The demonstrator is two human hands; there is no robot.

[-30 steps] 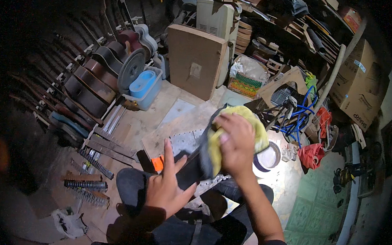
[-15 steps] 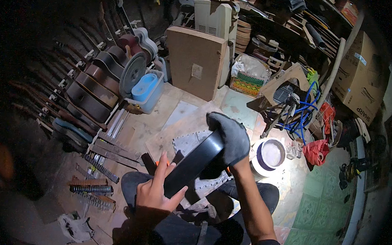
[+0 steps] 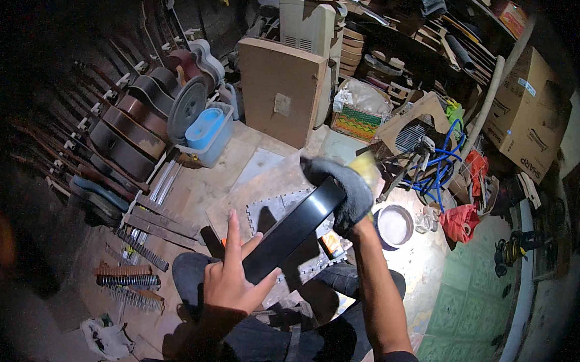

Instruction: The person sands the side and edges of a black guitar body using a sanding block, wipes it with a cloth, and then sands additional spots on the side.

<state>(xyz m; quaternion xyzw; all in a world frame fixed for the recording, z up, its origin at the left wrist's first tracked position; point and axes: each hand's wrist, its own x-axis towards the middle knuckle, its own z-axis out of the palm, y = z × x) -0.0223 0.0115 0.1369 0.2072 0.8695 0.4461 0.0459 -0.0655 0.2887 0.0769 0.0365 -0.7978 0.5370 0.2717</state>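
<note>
A glossy black piece with a rounded upper end, like a small guitar body seen edge-on, slants up to the right above my lap. My bare left hand grips its lower end, thumb on the near side and index finger stretched upward. In a dark grey glove, my right hand is wrapped over the upper end. A smeared yellow patch shows beside the glove; I cannot make out what it is. Beneath the piece lies a pale board with a jagged-edged sheet, beside a small orange-and-white item.
Several guitars stand in a rack at the left, with clamps or combs below. A blue tub, a brown panel and a basket stand behind. At right are a round container, blue hose and a carton.
The piece's upper end and my gloved right hand have moved slightly up and right. The yellow smear and the orange-and-white item now show more. My view has shifted a little.
</note>
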